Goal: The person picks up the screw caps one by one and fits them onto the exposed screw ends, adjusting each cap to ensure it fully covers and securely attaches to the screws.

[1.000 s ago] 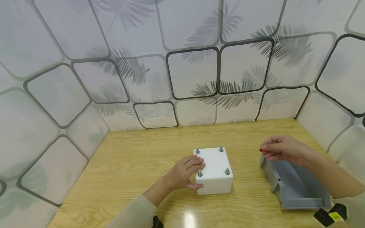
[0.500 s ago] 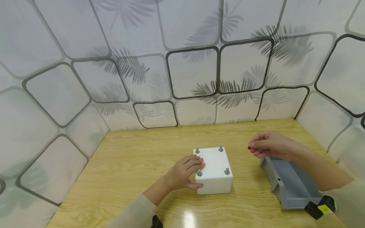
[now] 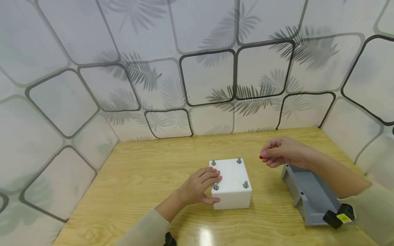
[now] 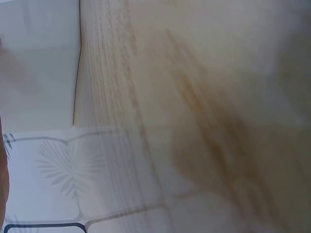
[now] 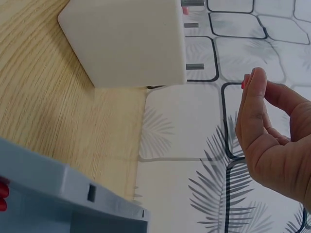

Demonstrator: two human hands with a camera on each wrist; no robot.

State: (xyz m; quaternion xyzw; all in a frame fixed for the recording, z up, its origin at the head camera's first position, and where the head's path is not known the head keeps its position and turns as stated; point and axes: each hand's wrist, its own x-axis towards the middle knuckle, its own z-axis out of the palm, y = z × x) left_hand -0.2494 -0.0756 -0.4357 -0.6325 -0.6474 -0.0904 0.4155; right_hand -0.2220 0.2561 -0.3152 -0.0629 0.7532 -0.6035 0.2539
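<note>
A white block (image 3: 233, 199) stands on the wooden table, with metal threaded studs (image 3: 245, 185) rising near the corners of its top. My left hand (image 3: 197, 188) holds the block's left side, fingers over the top and thumb against the front. Off to the right and above the table, my right hand (image 3: 286, 152) pinches a small red piece (image 3: 261, 157) between thumb and fingertips. Most of that piece is hidden, so its kind is unclear. The right wrist view shows the same red piece (image 5: 244, 84) at the fingertips, apart from the block (image 5: 129, 43).
A grey bin (image 3: 314, 191) sits at the right, partly beneath my right forearm. Red pieces (image 5: 3, 196) lie inside it. Patterned walls (image 3: 209, 78) enclose the table (image 3: 147, 164) at the back and sides. The left wrist view is mostly blurred.
My right hand has moved left and slightly up from above the bin toward the block, carrying the red piece. My left hand and the block have stayed put.
</note>
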